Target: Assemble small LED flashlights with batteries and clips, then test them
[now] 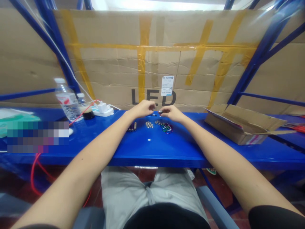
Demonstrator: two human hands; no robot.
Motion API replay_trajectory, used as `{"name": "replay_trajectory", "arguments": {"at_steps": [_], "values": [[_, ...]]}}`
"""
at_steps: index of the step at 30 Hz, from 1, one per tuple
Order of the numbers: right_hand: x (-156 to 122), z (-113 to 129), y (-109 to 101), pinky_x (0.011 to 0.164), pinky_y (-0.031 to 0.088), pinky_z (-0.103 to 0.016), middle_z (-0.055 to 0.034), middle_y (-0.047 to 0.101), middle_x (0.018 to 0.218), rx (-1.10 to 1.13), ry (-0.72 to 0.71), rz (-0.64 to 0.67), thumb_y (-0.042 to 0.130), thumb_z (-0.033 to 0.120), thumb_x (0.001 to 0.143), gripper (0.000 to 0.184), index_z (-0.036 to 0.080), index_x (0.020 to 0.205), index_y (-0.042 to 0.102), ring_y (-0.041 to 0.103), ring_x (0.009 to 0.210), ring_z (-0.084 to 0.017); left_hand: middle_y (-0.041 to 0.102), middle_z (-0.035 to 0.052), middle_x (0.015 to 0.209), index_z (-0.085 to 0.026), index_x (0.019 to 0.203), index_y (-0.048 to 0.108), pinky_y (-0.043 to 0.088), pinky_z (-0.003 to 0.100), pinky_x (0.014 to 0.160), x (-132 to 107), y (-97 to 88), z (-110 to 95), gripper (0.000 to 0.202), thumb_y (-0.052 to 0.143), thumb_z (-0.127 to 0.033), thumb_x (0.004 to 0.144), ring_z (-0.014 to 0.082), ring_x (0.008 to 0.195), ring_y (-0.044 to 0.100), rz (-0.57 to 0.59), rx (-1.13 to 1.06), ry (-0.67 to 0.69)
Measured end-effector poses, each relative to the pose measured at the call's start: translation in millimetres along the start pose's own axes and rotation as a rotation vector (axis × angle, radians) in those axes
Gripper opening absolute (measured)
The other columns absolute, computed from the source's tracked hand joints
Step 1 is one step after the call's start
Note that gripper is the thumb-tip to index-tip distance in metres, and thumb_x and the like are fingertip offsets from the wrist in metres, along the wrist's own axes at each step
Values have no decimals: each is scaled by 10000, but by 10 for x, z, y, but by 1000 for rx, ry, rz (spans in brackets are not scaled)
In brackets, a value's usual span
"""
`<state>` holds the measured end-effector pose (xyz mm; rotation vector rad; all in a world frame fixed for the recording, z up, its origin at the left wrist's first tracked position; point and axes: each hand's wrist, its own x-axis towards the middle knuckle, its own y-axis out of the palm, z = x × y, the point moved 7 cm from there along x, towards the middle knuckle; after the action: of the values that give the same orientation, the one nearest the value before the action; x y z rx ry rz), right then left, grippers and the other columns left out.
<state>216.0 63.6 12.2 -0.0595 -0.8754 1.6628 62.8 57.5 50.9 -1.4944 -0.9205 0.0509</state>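
Observation:
My left hand [145, 108] hovers over the far part of the blue table, its fingers curled; whether anything is in them I cannot make out. Facing it, my right hand [172, 113] pinches a small shiny metal piece [160, 112]. A dark slim piece [153, 114] lies beneath and between the hands. Nearer to me are several small round metal parts [149, 125] in a cluster. Beside them on the right are small metal fittings [157, 122] and a pile of coloured carabiner-like clips [166, 128]. Several dark tubes [132, 127] lie left, partly behind my left forearm.
A small white disc [149, 140] lies on the blue table [157, 152]. Leftward stand a water bottle [68, 101], a cup of dark liquid [88, 114] and a power strip [103, 109] with cables. An open cardboard box [240, 127] sits right. Large taped cardboard [114, 70] backs the table.

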Motion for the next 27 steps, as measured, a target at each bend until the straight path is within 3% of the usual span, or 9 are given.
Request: {"name": "replay_trajectory", "arguments": {"at_steps": [2, 6, 12, 16, 23, 27], "values": [[5, -10, 2, 856, 526, -356, -45, 751, 826, 10, 2, 0, 705, 82, 710, 161, 140, 854, 747, 668, 791, -184, 725, 63, 876, -141, 946, 681, 473, 257, 698, 28, -58, -158, 206, 598, -102, 762, 150, 778, 642, -103, -56, 99], [12, -25, 21, 823, 534, -360, -41, 746, 821, 55, 5, 10, 736, 117, 686, 157, 142, 841, 744, 668, 780, -192, 707, 71, 881, -138, 948, 671, 476, 275, 719, 43, 20, -363, 159, 568, -95, 836, 158, 801, 636, -105, -12, 237], [-4, -11, 38, 824, 546, -379, -60, 754, 857, 103, 35, 12, 746, 99, 686, 179, 138, 861, 747, 679, 769, -196, 706, 72, 883, -145, 942, 675, 475, 292, 746, 46, 60, -356, 149, 551, -96, 873, 166, 827, 638, -123, 5, 266], [-29, 45, 32, 796, 562, -355, -52, 754, 823, 140, 31, 10, 735, 89, 706, 165, 133, 864, 740, 683, 744, -183, 718, 71, 886, -136, 927, 693, 481, 289, 735, 56, 30, -323, 143, 635, -100, 801, 171, 821, 642, -130, -43, 170], [-21, 107, 71, 770, 587, -349, -62, 765, 829, 244, 22, 2, 711, 53, 735, 247, 135, 968, 718, 710, 768, -196, 737, 51, 814, -139, 842, 720, 513, 285, 737, 36, 2, -90, 78, 679, -150, 777, 156, 759, 660, -250, -353, -155], [-6, 87, 7, 803, 572, -366, -90, 764, 885, 71, 23, -55, 690, 20, 738, 250, 129, 961, 714, 710, 830, -212, 745, 95, 921, -120, 900, 690, 533, 318, 814, 35, -10, 80, 110, 663, -129, 793, 183, 875, 683, -344, -500, -238]]}}
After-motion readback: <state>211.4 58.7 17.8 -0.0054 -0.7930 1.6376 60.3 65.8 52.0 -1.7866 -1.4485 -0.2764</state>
